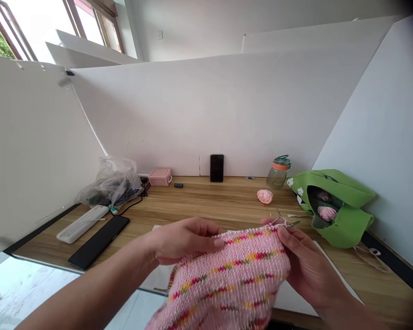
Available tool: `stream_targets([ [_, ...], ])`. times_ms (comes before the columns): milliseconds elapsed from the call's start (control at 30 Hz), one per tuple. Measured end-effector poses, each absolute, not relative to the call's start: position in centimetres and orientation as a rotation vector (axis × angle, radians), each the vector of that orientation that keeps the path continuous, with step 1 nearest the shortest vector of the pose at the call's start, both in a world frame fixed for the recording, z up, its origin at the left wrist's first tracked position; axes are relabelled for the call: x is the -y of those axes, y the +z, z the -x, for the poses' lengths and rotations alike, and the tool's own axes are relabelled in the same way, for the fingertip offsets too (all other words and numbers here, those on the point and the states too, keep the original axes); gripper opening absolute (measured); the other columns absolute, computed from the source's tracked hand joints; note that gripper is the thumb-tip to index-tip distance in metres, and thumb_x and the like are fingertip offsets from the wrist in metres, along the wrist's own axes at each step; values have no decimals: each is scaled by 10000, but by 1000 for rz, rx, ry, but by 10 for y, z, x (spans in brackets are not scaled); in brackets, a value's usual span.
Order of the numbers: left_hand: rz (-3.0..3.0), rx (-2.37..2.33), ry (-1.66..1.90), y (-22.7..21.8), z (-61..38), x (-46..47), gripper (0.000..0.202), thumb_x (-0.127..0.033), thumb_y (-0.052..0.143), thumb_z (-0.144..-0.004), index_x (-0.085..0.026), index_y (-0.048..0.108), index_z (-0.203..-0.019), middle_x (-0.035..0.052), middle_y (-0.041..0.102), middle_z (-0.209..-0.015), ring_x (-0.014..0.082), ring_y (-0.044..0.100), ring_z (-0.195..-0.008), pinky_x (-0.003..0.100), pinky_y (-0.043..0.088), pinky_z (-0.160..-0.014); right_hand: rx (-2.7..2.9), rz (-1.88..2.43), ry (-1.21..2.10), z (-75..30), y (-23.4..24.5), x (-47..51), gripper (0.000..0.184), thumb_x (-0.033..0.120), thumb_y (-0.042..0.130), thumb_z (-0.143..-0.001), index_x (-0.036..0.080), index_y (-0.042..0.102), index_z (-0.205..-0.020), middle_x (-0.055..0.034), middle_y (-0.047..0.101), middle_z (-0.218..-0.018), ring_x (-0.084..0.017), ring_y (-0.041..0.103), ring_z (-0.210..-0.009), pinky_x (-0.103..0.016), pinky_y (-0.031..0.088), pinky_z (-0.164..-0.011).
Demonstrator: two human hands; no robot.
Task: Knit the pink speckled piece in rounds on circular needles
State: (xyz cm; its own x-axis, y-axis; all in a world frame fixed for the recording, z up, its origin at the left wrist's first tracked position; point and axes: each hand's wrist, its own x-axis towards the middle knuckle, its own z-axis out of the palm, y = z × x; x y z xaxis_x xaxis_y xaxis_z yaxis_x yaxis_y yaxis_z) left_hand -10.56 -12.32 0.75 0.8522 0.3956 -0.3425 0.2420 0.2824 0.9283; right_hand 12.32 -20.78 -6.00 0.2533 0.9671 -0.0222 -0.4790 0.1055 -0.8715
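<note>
1. A piece of pink knitting (230, 275), banded with flecks of red, yellow and green, is held up in front of the near edge of a wood-grain counter (199, 201); its lower part drapes out of view at the bottom.
2. The left hand (192, 238) pinches the knitting's top edge, thumb lying on the near face, fingers behind.
3. The right hand (304, 256) pinches the upper right corner, thumb in front; its other fingers are partly hidden by the fabric.
4. A thin needle (293, 224) pokes out at that corner, beside loose loops of pale yarn.
5. Beyond the right hand, a small pink yarn ball (265, 196) sits near a clear jar (278, 174) with an orange-and-green top.
6. Farther right, a green bag (344, 183) gapes open, another pink ball (326, 213) inside.
7. At the back, a black phone (216, 168) stands upright against a white partition (192, 110).
8. To the left are a pink box (160, 177), a filled plastic bag (117, 181), a long white bar (82, 224) and a flat black slab (99, 241).
</note>
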Motion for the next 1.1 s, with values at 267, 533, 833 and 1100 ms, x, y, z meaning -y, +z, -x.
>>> stream_targets([
  [267, -2052, -842, -153, -33, 63, 12, 110, -190, 687, -657, -162, 582, -644, -49, 501, -585, 111, 406, -589, 235, 298, -554, 542, 1189, 1232, -131, -95, 113, 361, 426, 853, -550, 200, 609, -692, 17, 649, -632, -151, 559, -558, -271, 411, -506],
  [533, -1828, -843, 5, -91, 14, -40, 297, -399, 658, -743, -161, 693, -917, 3, 656, -786, 133, 542, -733, 234, 421, -678, 710, 1351, 1288, -143, -132, 71, 441, 607, 730, -655, 204, 602, -780, 1, 666, -679, -140, 562, -559, -263, 423, -505],
  [833, -1688, -886, 249, -134, 3, -59, 230, -293, 585, -790, -109, 704, -861, 7, 630, -714, 116, 502, -640, 239, 407, -637, 1366, 1644, 1550, -183, -73, 43, 402, 534, 764, -651, 143, 670, -654, -60, 701, -659, -182, 639, -535, -291, 475, -513],
  [1100, -1715, -855, 303, -136, 4, -60, 177, -228, 599, -751, -117, 717, -823, 1, 626, -692, 127, 505, -651, 249, 396, -649, 1881, 1697, 1021, -184, -77, -13, 246, 366, 606, -797, 193, 712, -937, -59, 719, -865, -221, 634, -800, -354, 486, -717],
])
